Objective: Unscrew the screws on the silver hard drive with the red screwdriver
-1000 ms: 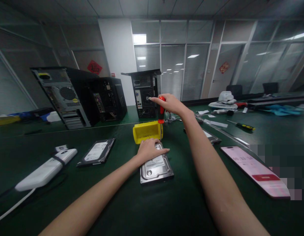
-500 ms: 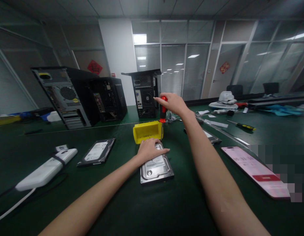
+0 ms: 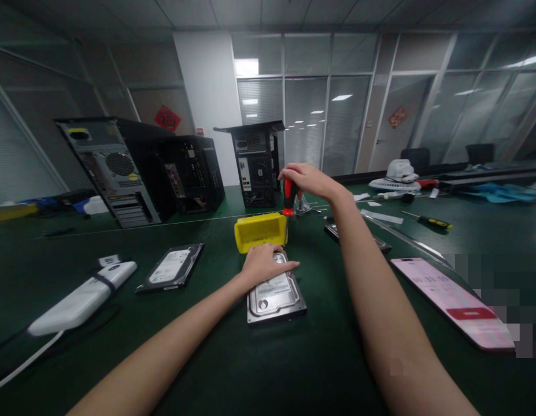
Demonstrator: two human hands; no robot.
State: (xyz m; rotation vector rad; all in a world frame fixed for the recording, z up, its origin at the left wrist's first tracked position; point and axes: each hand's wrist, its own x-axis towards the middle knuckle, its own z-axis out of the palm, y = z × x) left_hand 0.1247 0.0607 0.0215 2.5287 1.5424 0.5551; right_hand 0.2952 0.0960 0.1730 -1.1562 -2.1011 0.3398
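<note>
A silver hard drive (image 3: 276, 297) lies label up on the green table. My left hand (image 3: 264, 264) rests across its far half, fingers bent over the top and the thumb pointing right, holding it down. Above the far right corner of that drive, my right hand (image 3: 309, 178) is closed round the top of a red and black screwdriver (image 3: 289, 193). The screwdriver stands upright with its shaft pointing down; my left fingers and the drive's far end hide where the tip meets. Just behind the drive sits a yellow plastic tray (image 3: 259, 232), its open side towards me.
Another hard drive (image 3: 172, 267) and a white power strip (image 3: 83, 297) lie left. Rightward are a partly hidden drive (image 3: 383, 245), a pink-screened phone (image 3: 450, 300) and a yellow-black screwdriver (image 3: 432, 222). Computer cases (image 3: 120, 167) stand behind, one a black tower (image 3: 257, 167).
My right wrist and forearm have swung slightly right, and the fingers have turned round the screwdriver handle. My left hand, the drive and the tray keep their places.
</note>
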